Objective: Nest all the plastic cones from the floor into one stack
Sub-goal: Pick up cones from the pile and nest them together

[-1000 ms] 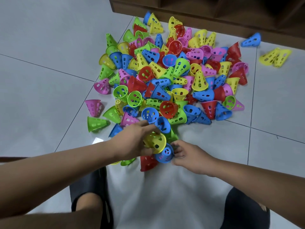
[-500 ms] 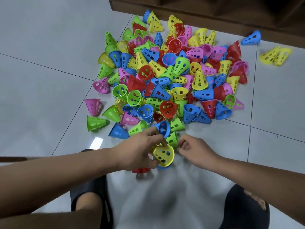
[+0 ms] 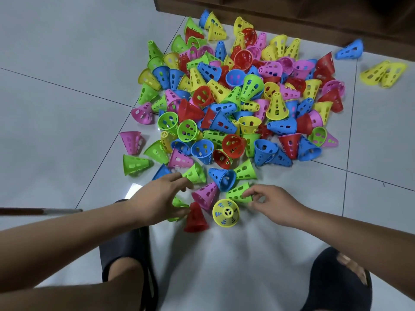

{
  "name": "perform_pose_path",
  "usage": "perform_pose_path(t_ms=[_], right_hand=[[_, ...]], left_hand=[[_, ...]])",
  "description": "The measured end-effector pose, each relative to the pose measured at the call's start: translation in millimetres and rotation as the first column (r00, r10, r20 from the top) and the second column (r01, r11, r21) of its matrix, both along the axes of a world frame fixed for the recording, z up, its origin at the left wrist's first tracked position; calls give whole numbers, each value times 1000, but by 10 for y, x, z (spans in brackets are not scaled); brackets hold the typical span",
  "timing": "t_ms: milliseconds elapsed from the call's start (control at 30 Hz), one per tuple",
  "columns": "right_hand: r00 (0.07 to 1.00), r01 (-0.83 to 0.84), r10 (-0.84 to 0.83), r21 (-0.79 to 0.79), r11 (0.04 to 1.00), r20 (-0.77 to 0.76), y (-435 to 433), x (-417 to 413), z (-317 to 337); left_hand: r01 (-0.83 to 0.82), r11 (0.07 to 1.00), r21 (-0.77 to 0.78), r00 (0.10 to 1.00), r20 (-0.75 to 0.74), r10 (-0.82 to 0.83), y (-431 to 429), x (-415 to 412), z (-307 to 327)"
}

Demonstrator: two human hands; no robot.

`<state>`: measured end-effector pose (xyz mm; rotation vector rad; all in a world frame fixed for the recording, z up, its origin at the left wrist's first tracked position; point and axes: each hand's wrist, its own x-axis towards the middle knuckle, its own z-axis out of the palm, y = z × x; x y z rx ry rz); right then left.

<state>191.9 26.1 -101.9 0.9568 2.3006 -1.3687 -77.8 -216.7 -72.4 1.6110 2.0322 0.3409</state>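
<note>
The yellow cone (image 3: 225, 213) stands on the floor (image 3: 56, 131) between both hands, near the cone pile (image 3: 235, 97) and beside a red cone (image 3: 195, 217). The left hand (image 3: 157, 198) is spread open and holds nothing. The right hand (image 3: 274, 204) reaches a green cone (image 3: 235, 193) with curled fingers (image 3: 248, 194); whether it grips the cone cannot be determined.

Two hands (image 3: 157, 199) (image 3: 272, 206), two slippers (image 3: 125, 261) (image 3: 325, 277), one heap of uncountable cones (image 3: 235, 104)

The cone pile (image 3: 235, 97) lies on the floor (image 3: 56, 108) before the cabinet (image 3: 292, 12), stray cones (image 3: 381, 74) to its right.
</note>
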Motion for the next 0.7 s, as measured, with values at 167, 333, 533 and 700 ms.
perform_pose_path(t_ms=[167, 333, 533, 700], right_hand=[[989, 149, -149, -9, 989, 4, 70, 146, -25], [987, 83, -96, 104, 991, 130, 37, 285, -88], [970, -102, 28, 298, 949, 241, 24, 335, -152], [950, -232, 116, 404, 885, 291, 74, 349, -183]], left_hand=[[-51, 996, -69, 993, -107, 43, -347, -188, -186], [-106, 988, -115, 980, -183, 84, -492, -208, -340], [-281, 921, -270, 959, -109, 261, -438, -132, -384], [-211, 874, -438, 976, -139, 166, -483, -200, -415]])
